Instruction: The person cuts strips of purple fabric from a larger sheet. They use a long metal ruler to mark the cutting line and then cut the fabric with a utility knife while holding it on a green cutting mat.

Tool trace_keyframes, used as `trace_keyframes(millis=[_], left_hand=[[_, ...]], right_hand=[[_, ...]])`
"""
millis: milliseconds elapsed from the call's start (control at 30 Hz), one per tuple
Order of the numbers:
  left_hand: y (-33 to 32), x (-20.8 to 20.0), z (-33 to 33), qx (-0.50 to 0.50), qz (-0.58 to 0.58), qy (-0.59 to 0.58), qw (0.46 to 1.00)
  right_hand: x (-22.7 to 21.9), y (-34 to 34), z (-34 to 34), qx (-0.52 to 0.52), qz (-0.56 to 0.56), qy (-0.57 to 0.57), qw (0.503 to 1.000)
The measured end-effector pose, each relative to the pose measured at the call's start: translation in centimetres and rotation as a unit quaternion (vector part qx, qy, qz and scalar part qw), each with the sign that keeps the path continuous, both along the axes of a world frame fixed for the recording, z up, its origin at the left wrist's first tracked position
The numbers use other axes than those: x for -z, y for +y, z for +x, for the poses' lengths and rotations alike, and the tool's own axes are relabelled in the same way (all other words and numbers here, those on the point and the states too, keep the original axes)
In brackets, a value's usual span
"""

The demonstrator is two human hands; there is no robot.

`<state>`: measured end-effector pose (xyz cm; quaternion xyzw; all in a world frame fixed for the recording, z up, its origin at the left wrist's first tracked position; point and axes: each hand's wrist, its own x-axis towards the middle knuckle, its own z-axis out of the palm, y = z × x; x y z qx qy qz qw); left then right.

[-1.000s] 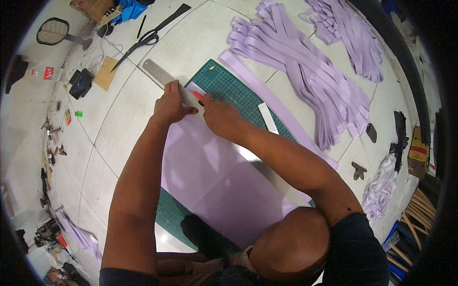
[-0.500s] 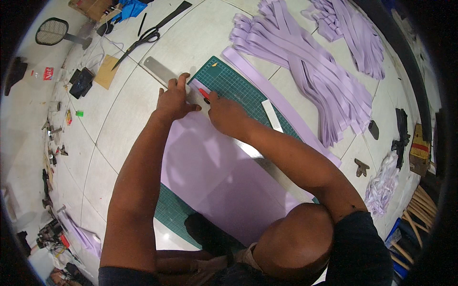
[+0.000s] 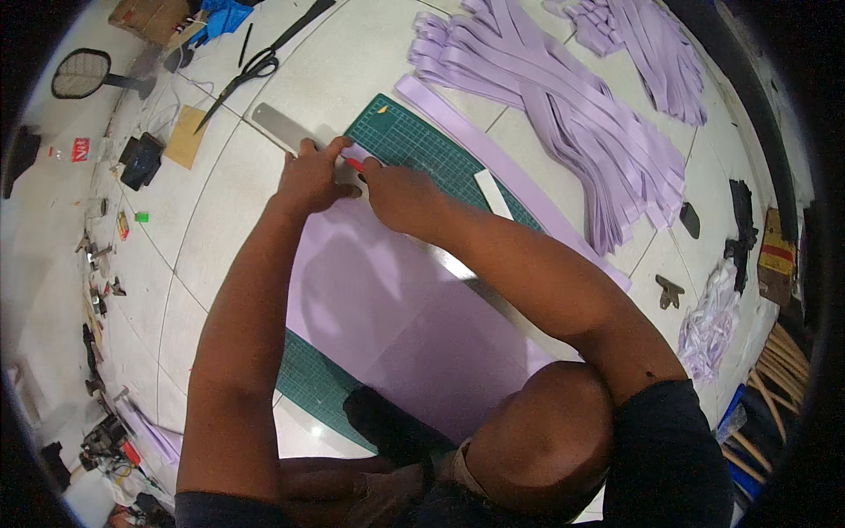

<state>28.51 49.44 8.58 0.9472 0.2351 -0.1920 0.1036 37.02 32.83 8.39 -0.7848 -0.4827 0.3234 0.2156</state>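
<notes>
A wide sheet of lilac fabric [image 3: 348, 273] lies over a green cutting mat [image 3: 409, 136], with a long metal ruler [image 3: 280, 128] across it. My left hand [image 3: 312, 183] presses on the ruler with its fingers spread, near the mat's far left corner. Close beside its thumb, my right hand [image 3: 400, 195] grips what looks like a red cutter knife [image 3: 354, 165], its blade hidden. Under my right forearm the shiny ruler shows again. A small white oblong piece [image 3: 493, 194] rests on the mat, right of my right hand.
A cut lilac strip [image 3: 466, 128] runs along the mat's right side. Beyond it lie bundles of lilac strips [image 3: 563, 132]. Large black scissors [image 3: 251, 70] and a brown card [image 3: 185, 136] are at the far left. A metal clip [image 3: 669, 292] lies at right, near my bent knee [image 3: 541, 431].
The whole view has shifted slightly. My right hand and the red knife have moved a little left and away, closer to my left fingers. My left hand stays on the ruler.
</notes>
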Motion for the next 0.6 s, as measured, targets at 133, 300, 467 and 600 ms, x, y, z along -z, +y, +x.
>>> trace_keyframes(millis=[133, 300, 467, 600], left_hand=[[-0.5, -1.0, 1.3, -0.004, 0.011, 0.037, 0.999], [-0.3, -0.8, 1.4, -0.011, -0.006, 0.059, 0.998], [0.4, 1.5, 0.7, -0.013, 0.011, -0.007, 1.0], [1.6, 3.0, 0.1, 0.022, 0.009, -0.027, 0.999]], right_hand=[[-0.1, -2.8, 0.3, 0.007, -0.057, 0.011, 0.998], [-2.2, -9.7, -0.4, 0.006, -0.138, 0.022, 0.99], [-3.4, -18.1, -1.2, 0.021, -0.236, 0.035, 0.971], [-5.5, -24.4, -1.7, 0.01, -0.313, 0.051, 0.948]])
